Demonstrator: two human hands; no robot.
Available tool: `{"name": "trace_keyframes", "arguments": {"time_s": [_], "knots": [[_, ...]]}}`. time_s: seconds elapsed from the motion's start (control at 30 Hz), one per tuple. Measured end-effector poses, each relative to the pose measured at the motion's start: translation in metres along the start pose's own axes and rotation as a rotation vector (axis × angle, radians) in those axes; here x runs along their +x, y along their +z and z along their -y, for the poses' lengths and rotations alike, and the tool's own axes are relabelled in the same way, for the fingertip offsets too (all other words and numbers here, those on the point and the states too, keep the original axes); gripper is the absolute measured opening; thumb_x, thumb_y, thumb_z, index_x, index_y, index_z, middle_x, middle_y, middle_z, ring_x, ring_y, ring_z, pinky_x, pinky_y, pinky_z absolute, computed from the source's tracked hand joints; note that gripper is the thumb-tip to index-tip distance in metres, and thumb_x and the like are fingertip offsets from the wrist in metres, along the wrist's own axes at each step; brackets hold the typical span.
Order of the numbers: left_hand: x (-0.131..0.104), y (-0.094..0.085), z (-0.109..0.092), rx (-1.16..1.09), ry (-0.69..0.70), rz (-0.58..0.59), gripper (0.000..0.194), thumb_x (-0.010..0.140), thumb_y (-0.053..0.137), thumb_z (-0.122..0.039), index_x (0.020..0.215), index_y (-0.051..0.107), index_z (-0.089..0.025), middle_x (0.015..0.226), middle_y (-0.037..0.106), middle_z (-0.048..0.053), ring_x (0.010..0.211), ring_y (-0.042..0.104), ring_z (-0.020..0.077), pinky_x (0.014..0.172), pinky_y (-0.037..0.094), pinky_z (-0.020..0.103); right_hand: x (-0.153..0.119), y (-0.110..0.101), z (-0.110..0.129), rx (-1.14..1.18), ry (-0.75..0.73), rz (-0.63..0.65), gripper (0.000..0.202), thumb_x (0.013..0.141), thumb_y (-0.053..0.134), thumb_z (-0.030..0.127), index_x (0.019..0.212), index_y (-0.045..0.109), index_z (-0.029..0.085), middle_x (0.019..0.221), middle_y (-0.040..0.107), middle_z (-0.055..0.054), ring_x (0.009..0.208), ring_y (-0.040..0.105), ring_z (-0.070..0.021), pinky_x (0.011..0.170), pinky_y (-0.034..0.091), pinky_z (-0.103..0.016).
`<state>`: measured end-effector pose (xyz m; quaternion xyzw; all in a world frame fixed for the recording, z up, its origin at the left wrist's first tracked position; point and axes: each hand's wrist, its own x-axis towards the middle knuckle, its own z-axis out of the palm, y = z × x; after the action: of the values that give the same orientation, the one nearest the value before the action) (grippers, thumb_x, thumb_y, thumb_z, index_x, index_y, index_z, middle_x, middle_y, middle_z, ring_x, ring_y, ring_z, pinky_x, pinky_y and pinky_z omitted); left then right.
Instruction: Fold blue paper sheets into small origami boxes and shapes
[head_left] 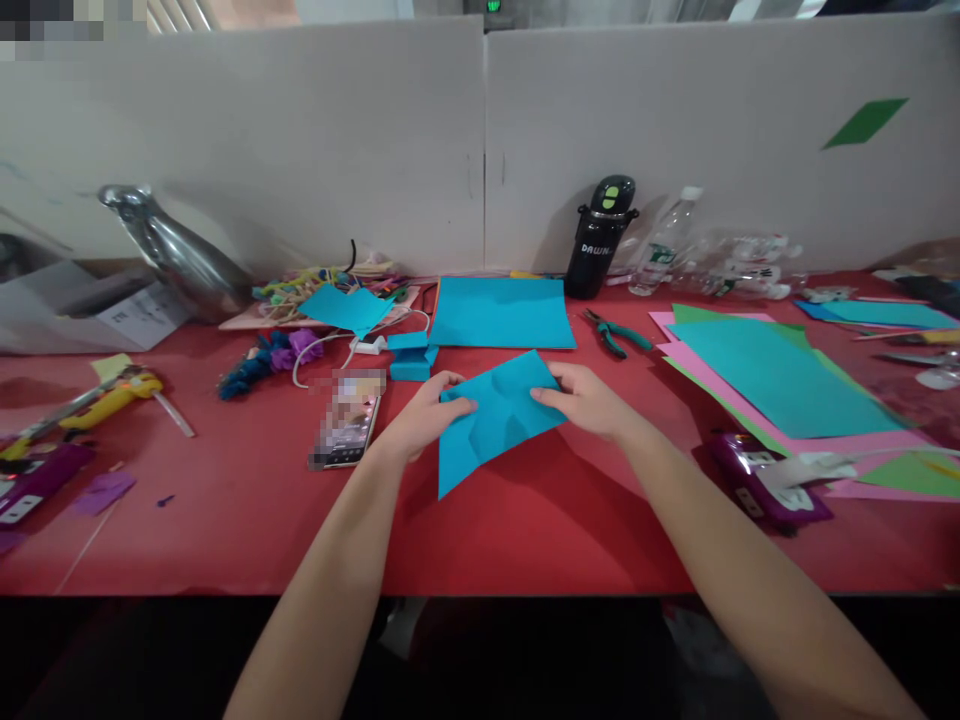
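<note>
A creased sheet of blue paper is held up above the red tabletop, tilted, with one corner pointing down at the lower left. My left hand grips its left edge, thumb on top and fingers behind. On the opposite edge, my right hand pinches the paper in the same way. Just behind lies a flat blue sheet. A folded blue paper piece stands near my left hand, and a phone lies to the left of that hand.
Pliers and a stack of coloured paper lie to the right, beside a purple power strip. A black bottle and a plastic bottle stand at the back. Leftward are a yellow glue gun and a metal jug.
</note>
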<state>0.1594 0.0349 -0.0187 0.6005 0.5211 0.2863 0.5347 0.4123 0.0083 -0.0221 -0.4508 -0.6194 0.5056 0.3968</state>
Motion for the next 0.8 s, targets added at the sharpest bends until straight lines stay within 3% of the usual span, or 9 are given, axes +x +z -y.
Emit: {"name": "trace_keyframes", "arguments": {"time_s": [0.1,0.2,0.3,0.43,0.53,0.67,0.8], "knots": [[0.001,0.001,0.001,0.015,0.118,0.064,0.04,0.076,0.074,-0.043,0.107,0.064,-0.02,0.113,0.069,0.009,0.103,0.065,0.0255,0.08,0.055,0.034,-0.001,0.0,0.003,-0.023,-0.048,0.031,0.028,0.087,0.066,0.038,0.108,0.069,0.019,0.101,0.072,-0.007,0.087,0.067,-0.0219,0.076,0.056,-0.036],[0.002,0.001,0.0,0.107,0.211,0.126,0.034,0.077,0.074,-0.04,0.104,0.069,-0.019,0.116,0.069,0.009,0.116,0.061,0.0274,0.092,0.052,0.036,-0.001,0.002,0.002,-0.123,-0.079,0.002,0.04,0.089,0.064,0.034,0.126,0.064,0.021,0.099,0.072,-0.006,0.079,0.065,-0.0187,0.068,0.054,-0.033],[0.003,0.002,0.001,0.16,0.219,0.136,0.032,0.078,0.073,-0.037,0.105,0.069,-0.019,0.119,0.069,0.009,0.121,0.059,0.0289,0.094,0.05,0.037,0.0,0.006,0.0,-0.174,-0.095,-0.023,0.041,0.091,0.06,0.031,0.131,0.063,0.021,0.104,0.075,-0.007,0.078,0.068,-0.0189,0.065,0.055,-0.032],[0.005,0.001,0.004,0.18,0.179,0.074,0.035,0.078,0.073,-0.035,0.108,0.069,-0.018,0.121,0.069,0.011,0.117,0.061,0.0292,0.093,0.05,0.038,-0.003,0.013,0.003,-0.169,-0.213,-0.063,0.042,0.095,0.055,0.027,0.136,0.059,0.025,0.125,0.071,-0.007,0.109,0.069,-0.0237,0.091,0.057,-0.041],[0.005,0.0,0.004,0.087,0.188,0.094,0.03,0.078,0.073,-0.037,0.102,0.071,-0.018,0.109,0.072,0.009,0.105,0.065,0.0267,0.086,0.052,0.036,-0.007,0.016,0.008,-0.236,-0.312,-0.082,0.033,0.096,0.054,0.026,0.125,0.068,0.028,0.127,0.071,-0.004,0.12,0.065,-0.0238,0.104,0.052,-0.044],[0.004,-0.002,0.002,-0.155,0.105,0.111,0.033,0.076,0.078,-0.038,0.1,0.07,-0.017,0.098,0.073,0.007,0.089,0.067,0.0221,0.08,0.054,0.035,-0.01,0.014,0.009,-0.226,-0.387,0.014,0.034,0.095,0.053,0.019,0.118,0.073,0.032,0.131,0.068,0.0,0.126,0.061,-0.0228,0.108,0.05,-0.045],[0.003,-0.001,0.0,-0.253,0.074,0.141,0.036,0.076,0.08,-0.042,0.1,0.071,-0.017,0.099,0.073,0.008,0.091,0.068,0.0224,0.081,0.055,0.035,-0.009,0.014,0.005,-0.276,-0.452,0.121,0.044,0.09,0.051,0.008,0.116,0.074,0.035,0.143,0.058,0.003,0.138,0.05,-0.0217,0.116,0.041,-0.046]]}}
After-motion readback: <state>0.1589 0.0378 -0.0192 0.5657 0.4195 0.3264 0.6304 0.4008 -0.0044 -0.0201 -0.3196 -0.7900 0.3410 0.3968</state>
